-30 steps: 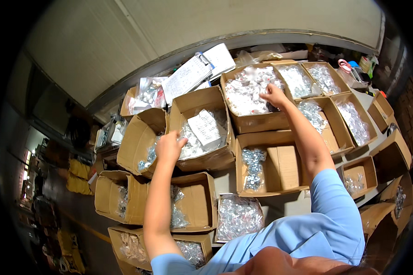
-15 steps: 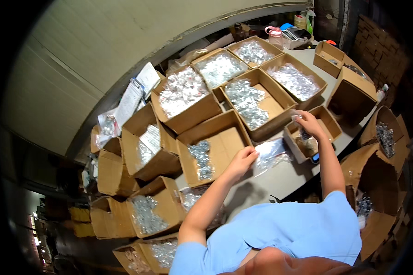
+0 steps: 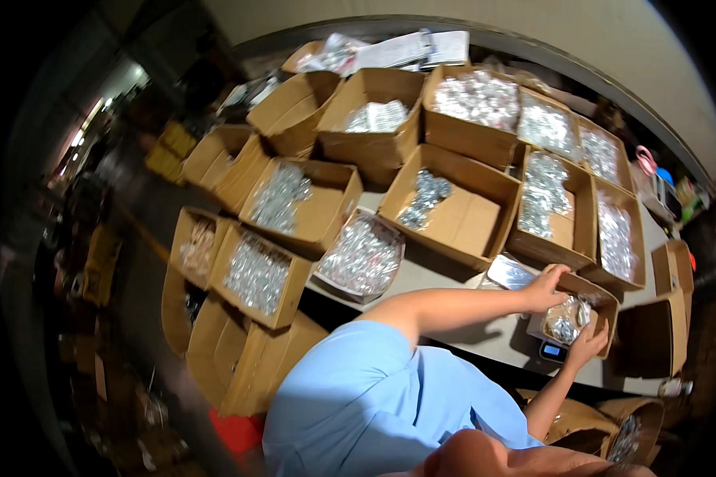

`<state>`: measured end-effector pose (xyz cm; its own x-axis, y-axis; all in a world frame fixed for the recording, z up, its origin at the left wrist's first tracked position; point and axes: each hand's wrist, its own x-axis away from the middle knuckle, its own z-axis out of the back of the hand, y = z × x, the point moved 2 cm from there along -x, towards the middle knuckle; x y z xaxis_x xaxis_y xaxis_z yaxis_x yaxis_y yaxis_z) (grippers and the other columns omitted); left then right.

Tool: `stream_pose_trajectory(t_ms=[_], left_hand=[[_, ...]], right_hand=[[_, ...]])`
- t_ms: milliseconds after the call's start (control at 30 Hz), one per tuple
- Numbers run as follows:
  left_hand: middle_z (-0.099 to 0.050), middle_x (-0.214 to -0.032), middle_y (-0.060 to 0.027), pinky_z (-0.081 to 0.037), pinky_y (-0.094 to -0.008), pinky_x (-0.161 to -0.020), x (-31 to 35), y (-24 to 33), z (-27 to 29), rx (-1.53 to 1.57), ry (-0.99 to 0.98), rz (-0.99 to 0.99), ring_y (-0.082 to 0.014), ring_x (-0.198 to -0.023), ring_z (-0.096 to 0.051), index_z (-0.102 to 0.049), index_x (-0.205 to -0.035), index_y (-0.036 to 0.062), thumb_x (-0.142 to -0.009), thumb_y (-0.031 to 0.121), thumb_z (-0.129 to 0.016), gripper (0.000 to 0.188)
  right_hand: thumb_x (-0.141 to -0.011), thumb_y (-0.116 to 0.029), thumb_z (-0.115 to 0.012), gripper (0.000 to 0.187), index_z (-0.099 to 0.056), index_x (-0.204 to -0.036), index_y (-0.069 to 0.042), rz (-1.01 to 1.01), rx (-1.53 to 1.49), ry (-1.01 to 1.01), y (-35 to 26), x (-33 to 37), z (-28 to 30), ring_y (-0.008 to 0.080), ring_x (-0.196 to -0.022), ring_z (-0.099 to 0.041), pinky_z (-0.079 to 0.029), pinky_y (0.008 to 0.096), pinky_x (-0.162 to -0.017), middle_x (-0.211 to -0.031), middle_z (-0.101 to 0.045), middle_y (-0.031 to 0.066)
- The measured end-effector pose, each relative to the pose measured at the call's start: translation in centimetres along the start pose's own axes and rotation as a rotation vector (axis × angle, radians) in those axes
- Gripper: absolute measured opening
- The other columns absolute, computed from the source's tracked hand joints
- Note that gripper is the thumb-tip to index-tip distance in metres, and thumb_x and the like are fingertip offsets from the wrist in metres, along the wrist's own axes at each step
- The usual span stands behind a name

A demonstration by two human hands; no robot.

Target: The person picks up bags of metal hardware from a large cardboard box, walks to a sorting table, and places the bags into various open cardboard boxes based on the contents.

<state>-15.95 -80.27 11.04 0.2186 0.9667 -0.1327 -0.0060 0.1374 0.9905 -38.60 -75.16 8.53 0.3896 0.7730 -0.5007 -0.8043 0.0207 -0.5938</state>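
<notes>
A small cardboard box with metal parts in clear bags sits on a scale, whose lit display shows at the near side. My left hand is closed on its left rim, the fingertips bent over the edge. My right hand grips the near wall, with thumb and fingers reaching up over it. Beside the left hand a clear plastic bag with a silvery sheet lies flat on the table. Part of the box wall is hidden behind my hands.
Beyond my left hand stands a large carton with a few bagged parts. More cartons of bagged parts crowd the table; a bin of bags is to the left. An open carton stands close on the right. Clipboards lie at the back.
The view has swung to the left. My left hand has let go of the clear bag and moved to the small box. My right hand has come down to the box's near wall.
</notes>
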Motion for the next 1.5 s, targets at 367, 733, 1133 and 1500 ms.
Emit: stream_pose_trajectory(t_ms=[367, 733, 1133, 1500], left_hand=[[-0.053, -0.107, -0.0148, -0.037, -0.0423, -0.088, 33.6, 2.2, 38.9, -1.147, 1.236, 0.139, -0.0344, -0.099, -0.048, -0.056, -0.100, 0.0055, -0.073, 0.015, -0.063, 0.029], [-0.060, -0.078, -0.0172, -0.047, -0.0372, -0.066, 49.5, 1.3, 46.2, -0.704, 0.924, 0.573, -0.0323, -0.071, -0.059, -0.067, -0.081, 0.0044, -0.072, 0.013, -0.070, 0.013], [-0.064, -0.094, -0.0139, -0.050, -0.0297, -0.076, 52.7, 2.1, 54.4, 0.401, 0.947, 0.128, -0.0185, -0.084, -0.062, -0.054, -0.067, 0.0033, -0.073, 0.000, -0.068, 0.016], [-0.045, -0.120, -0.0203, -0.045, -0.0459, -0.082, 60.0, 1.2, 71.2, -0.967, 0.921, 1.061, -0.0404, -0.100, -0.053, -0.044, -0.124, 0.0141, -0.072, 0.022, -0.069, 0.058]], right_hand=[[-0.082, -0.008, -0.058, 0.027, -0.053, -0.107, 0.003, 0.438, -0.434, -0.288, -23.9, 3.9, -6.1, 0.0292, -0.103, -0.049, -0.037, 0.0370, -0.092, -0.109, -0.050, 0.0168], [-0.079, -0.017, -0.060, 0.024, -0.060, -0.096, 0.000, 0.801, -0.554, -1.343, -56.5, 26.0, -26.3, 0.0289, -0.076, -0.063, -0.048, 0.0348, -0.070, -0.082, -0.064, 0.0162], [-0.076, -0.002, -0.066, 0.018, -0.058, -0.092, 0.000, -0.398, -0.530, -1.743, -61.9, 35.5, -39.5, 0.0100, -0.052, -0.049, -0.039, 0.0229, -0.045, -0.060, -0.052, 0.0015], [-0.089, -0.002, -0.053, 0.012, -0.044, -0.082, -0.007, 0.018, -1.065, -1.561, -65.9, 29.0, -34.2, 0.0087, -0.070, -0.046, -0.040, 0.0223, -0.069, -0.079, -0.052, 0.0005]])
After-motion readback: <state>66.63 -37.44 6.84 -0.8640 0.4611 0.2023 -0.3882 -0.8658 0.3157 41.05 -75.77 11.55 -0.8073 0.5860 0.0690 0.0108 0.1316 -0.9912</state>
